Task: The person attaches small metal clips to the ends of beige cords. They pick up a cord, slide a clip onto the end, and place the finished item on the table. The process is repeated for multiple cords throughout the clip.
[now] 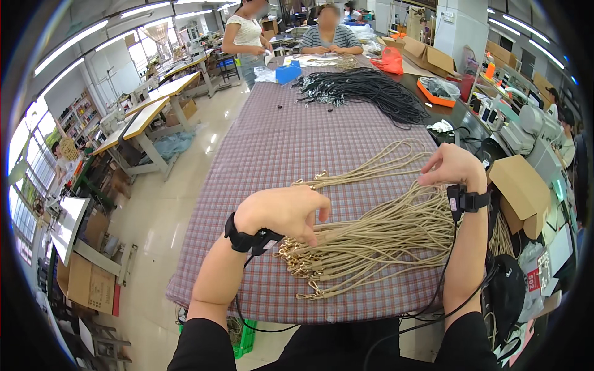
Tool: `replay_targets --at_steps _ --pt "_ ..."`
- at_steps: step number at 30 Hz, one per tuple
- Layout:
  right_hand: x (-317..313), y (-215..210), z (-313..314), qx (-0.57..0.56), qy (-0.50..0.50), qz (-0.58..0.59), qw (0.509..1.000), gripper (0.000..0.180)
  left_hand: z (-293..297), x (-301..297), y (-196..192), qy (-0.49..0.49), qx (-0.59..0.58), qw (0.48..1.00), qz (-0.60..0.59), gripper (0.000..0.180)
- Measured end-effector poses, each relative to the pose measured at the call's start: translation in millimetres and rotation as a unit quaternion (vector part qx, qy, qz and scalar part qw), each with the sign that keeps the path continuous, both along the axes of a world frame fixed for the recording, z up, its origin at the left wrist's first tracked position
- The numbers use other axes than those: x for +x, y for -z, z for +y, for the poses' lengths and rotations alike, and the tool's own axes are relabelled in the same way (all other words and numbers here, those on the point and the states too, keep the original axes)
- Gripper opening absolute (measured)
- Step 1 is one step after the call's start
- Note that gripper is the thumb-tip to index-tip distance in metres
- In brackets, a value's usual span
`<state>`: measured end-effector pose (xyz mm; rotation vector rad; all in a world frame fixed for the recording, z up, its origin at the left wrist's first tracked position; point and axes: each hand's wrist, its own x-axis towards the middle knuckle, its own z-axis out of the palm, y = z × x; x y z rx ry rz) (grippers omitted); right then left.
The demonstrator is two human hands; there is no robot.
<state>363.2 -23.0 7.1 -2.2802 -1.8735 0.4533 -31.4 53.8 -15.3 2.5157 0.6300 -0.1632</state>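
A thick pile of beige cords (383,232) with brass-coloured metal clasps (297,263) at its left end lies on the checked cloth before me. My left hand (281,213) is over the clasp end, thumb and forefinger apart, with nothing visible between them. At the looped far end, my right hand (456,167) is held above the cloth with its fingertips brought together by the cord loops. Whether a cord is pinched there I cannot make out. Beyond the pile, a smaller beige cord bundle (365,172) lies apart, its clasps also to the left and partly behind my left hand.
The checked cloth (247,151) covers a long table. Farther up it lie a heap of black cords (365,89), a blue box (288,73) and an orange tray (436,93). Two people are at the far end. An open cardboard box (520,191) stands at right; cables trail from my wrists.
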Motion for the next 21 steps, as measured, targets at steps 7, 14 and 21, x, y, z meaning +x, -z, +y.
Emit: replay_targets --at_steps 7,14,21 --pt "-12.3 -6.4 0.7 0.068 -0.007 -0.003 0.998 0.07 65.7 -17.1 51.5 -0.192 0.18 0.963 -0.057 0.037" --pt "-45.4 11.8 9.3 0.111 -0.081 -0.012 0.99 0.056 105.2 -11.6 123.6 -0.152 0.221 0.962 -0.05 0.029" --pt "-79.2 43.7 26.3 0.132 -0.184 0.02 0.974 0.052 92.0 8.6 102.9 -0.202 0.217 0.953 -0.069 0.009"
